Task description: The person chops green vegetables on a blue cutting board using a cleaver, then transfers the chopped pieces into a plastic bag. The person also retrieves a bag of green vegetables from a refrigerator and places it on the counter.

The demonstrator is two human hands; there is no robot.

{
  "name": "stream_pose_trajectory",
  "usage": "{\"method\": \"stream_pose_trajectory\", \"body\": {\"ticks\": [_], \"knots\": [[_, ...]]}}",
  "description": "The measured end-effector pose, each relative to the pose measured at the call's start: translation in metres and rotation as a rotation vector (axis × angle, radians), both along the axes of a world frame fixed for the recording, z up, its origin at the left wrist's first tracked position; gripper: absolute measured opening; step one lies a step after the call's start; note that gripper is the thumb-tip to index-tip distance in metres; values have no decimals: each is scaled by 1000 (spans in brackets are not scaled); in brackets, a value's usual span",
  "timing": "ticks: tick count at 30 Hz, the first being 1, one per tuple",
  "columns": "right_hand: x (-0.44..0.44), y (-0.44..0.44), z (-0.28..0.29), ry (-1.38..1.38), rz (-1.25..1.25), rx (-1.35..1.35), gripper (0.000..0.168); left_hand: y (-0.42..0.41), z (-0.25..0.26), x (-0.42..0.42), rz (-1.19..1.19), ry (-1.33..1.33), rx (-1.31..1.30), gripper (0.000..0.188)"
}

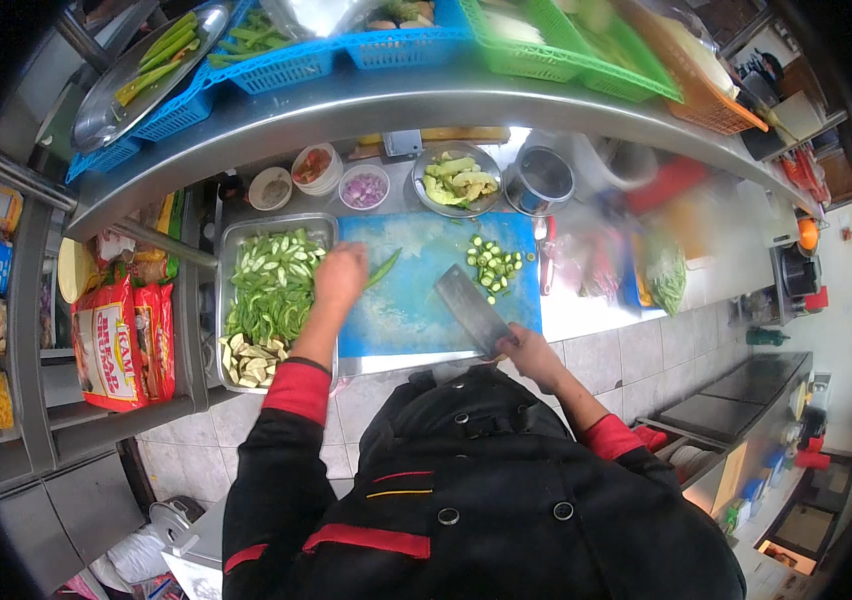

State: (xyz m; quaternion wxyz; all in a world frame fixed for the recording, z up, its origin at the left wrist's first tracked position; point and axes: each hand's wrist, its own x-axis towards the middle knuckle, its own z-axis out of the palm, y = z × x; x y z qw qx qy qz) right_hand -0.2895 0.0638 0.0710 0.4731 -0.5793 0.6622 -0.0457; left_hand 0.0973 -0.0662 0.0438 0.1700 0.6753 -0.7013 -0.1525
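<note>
My right hand (527,352) grips the handle of a cleaver (474,309), its broad blade lying over the right half of a blue cutting board (403,322). My left hand (343,274) is at the board's left edge, beside the metal tray. A long green pepper (384,268) lies close to its fingers; whether they hold it is hidden. Short-cut green vegetable pieces (493,262) are heaped on the board, up and right of the blade. In the metal tray (224,259) are slant-cut green slices (283,255), green strips (264,311) and eggplant chunks (253,361).
Behind the board stand a bowl of chopped purple onion (364,190), a metal bowl (497,202) of vegetable trimmings and a metal pot (540,180). A steel shelf (396,97) with vegetable baskets overhangs them. A red-handled utensil (546,262) lies at the board's right.
</note>
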Motion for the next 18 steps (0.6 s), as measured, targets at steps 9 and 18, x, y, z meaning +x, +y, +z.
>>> {"method": "stream_pose_trajectory", "body": {"ticks": [9,18], "knots": [[-10,-8,-2,242,62,-308,30,61,-35,-90,-135,253,9,14],[22,-1,10,287,204,-268,26,71,-42,-108,-169,317,22,18]]}}
